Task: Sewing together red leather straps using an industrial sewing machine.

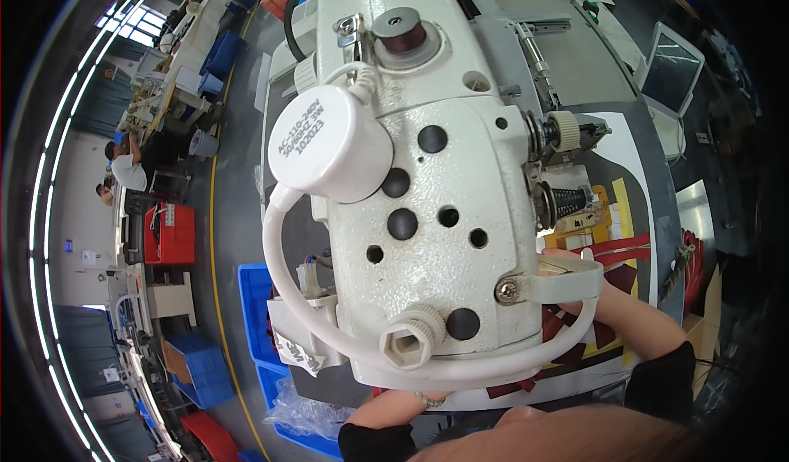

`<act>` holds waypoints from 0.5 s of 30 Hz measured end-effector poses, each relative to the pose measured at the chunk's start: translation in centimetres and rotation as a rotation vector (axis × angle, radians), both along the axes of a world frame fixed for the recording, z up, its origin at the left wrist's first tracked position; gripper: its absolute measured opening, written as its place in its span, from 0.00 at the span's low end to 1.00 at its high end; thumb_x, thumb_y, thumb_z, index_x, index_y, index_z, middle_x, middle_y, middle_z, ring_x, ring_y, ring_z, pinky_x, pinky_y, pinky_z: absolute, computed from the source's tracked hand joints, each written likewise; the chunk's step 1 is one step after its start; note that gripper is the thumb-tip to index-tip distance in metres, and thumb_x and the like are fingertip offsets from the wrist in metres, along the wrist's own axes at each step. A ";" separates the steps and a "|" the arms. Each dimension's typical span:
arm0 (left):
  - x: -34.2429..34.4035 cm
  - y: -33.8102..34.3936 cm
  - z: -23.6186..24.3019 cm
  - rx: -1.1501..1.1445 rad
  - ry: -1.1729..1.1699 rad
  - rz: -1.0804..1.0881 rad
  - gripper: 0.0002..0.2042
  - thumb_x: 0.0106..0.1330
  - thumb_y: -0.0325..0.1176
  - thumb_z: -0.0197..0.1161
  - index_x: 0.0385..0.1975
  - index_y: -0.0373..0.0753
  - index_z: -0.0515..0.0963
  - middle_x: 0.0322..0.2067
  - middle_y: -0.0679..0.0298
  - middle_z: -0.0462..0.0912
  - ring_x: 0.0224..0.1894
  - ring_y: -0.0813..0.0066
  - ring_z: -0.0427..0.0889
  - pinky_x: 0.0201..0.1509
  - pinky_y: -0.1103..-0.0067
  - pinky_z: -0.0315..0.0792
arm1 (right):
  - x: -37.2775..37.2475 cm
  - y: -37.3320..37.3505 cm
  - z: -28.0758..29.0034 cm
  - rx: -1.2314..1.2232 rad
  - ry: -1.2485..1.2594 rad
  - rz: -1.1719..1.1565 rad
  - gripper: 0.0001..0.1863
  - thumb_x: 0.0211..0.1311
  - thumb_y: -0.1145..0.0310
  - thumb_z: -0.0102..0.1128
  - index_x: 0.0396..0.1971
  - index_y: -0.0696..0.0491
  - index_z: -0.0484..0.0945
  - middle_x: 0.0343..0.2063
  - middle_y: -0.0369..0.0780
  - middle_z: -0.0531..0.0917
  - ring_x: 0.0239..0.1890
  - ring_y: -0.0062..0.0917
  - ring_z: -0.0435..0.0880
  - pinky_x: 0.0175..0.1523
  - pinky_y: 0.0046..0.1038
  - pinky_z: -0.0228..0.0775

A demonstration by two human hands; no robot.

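Observation:
The white head of a sewing machine (460,215) fills the middle of the view and hides most of my hands. My left hand (421,400) reaches under its near end; only the wrist with a bracelet shows, and the fingers are hidden. From the lower right comes my right hand (570,260), partly covered by the machine and a metal bracket; its fingers cannot be made out. Close to it lie dark red pieces (598,336) and a long red strip (618,249) on the work surface. A yellow frame part (604,225) sits just beyond my right hand.
A white cable (279,248) loops round the machine head from a round white housing (329,145). Blue bins (256,297) and clear plastic wrap (306,408) are at the left. A screen (670,67) stands far right. Another person (130,166) sits at the distant benches.

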State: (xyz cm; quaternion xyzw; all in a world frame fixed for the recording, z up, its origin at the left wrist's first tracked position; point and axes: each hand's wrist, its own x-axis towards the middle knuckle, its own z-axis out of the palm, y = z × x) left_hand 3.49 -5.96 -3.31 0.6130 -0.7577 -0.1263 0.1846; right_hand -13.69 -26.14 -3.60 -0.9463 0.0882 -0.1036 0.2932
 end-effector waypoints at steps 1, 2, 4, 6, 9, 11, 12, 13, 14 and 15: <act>0.0 0.1 0.0 -0.051 0.003 -0.032 0.24 0.61 0.35 0.63 0.57 0.33 0.71 0.56 0.53 0.73 0.55 0.57 0.76 0.50 0.72 0.75 | 0.0 -0.1 -0.1 -0.090 0.048 0.029 0.16 0.54 0.67 0.56 0.44 0.52 0.79 0.49 0.38 0.81 0.57 0.29 0.77 0.61 0.34 0.68; 0.0 0.2 0.0 -0.051 0.004 -0.022 0.24 0.61 0.35 0.63 0.57 0.33 0.71 0.56 0.53 0.73 0.55 0.57 0.76 0.50 0.72 0.75 | 0.0 -0.2 -0.1 -0.089 0.049 0.039 0.16 0.54 0.67 0.56 0.44 0.52 0.79 0.49 0.38 0.81 0.57 0.29 0.77 0.61 0.34 0.68; 0.1 0.5 -0.1 0.012 0.015 -0.028 0.25 0.62 0.35 0.63 0.58 0.33 0.70 0.57 0.53 0.72 0.56 0.57 0.75 0.52 0.71 0.74 | 0.1 -0.3 -0.2 -0.140 0.017 0.045 0.15 0.52 0.68 0.56 0.41 0.52 0.79 0.48 0.38 0.82 0.57 0.29 0.77 0.61 0.34 0.68; 0.1 0.7 -0.2 0.073 0.030 -0.040 0.25 0.63 0.35 0.62 0.59 0.32 0.68 0.57 0.52 0.72 0.56 0.56 0.74 0.54 0.71 0.73 | 0.0 -0.1 -1.1 -0.211 -0.017 0.045 0.14 0.51 0.68 0.56 0.40 0.51 0.79 0.48 0.38 0.82 0.57 0.29 0.77 0.61 0.34 0.68; 0.0 0.8 -0.6 0.138 0.083 -0.032 0.26 0.64 0.35 0.61 0.60 0.31 0.66 0.58 0.51 0.70 0.59 0.56 0.72 0.58 0.70 0.69 | -0.1 -0.3 -0.8 -0.258 -0.059 0.044 0.15 0.51 0.69 0.56 0.41 0.49 0.79 0.47 0.38 0.82 0.56 0.29 0.78 0.61 0.34 0.68; -0.1 0.8 -0.9 0.172 0.128 -0.020 0.26 0.65 0.35 0.59 0.61 0.30 0.64 0.59 0.50 0.68 0.61 0.57 0.70 0.61 0.70 0.67 | -0.1 -0.3 -0.5 -0.233 -0.066 0.046 0.17 0.51 0.69 0.56 0.43 0.48 0.79 0.48 0.37 0.82 0.56 0.29 0.78 0.61 0.34 0.68; -0.2 0.8 -1.1 0.152 0.028 -0.044 0.26 0.66 0.35 0.58 0.61 0.28 0.64 0.60 0.50 0.67 0.63 0.58 0.67 0.64 0.70 0.64 | -0.1 -0.2 -0.5 -0.243 -0.062 0.027 0.18 0.51 0.69 0.56 0.45 0.47 0.79 0.48 0.37 0.82 0.56 0.29 0.78 0.61 0.34 0.68; -0.2 0.8 -1.2 0.131 -0.073 -0.067 0.26 0.67 0.35 0.57 0.61 0.27 0.63 0.61 0.50 0.65 0.65 0.58 0.65 0.66 0.71 0.62 | -0.2 -0.1 -0.5 -0.253 -0.058 0.008 0.20 0.51 0.69 0.56 0.48 0.46 0.79 0.49 0.37 0.82 0.55 0.28 0.78 0.61 0.34 0.68; -0.2 0.9 -1.2 0.133 -0.075 -0.062 0.26 0.67 0.35 0.57 0.61 0.27 0.63 0.61 0.50 0.65 0.65 0.58 0.65 0.66 0.71 0.62 | -0.1 -0.1 -0.5 -0.251 -0.061 0.013 0.20 0.51 0.69 0.56 0.48 0.46 0.79 0.49 0.37 0.82 0.55 0.28 0.78 0.61 0.34 0.68; -0.1 0.9 -1.1 0.093 -0.128 -0.073 0.26 0.67 0.35 0.56 0.61 0.26 0.63 0.62 0.50 0.64 0.65 0.59 0.64 0.67 0.71 0.61 | -0.1 0.0 -0.4 -0.212 -0.060 0.010 0.21 0.51 0.68 0.56 0.49 0.45 0.78 0.49 0.37 0.82 0.55 0.28 0.78 0.61 0.34 0.68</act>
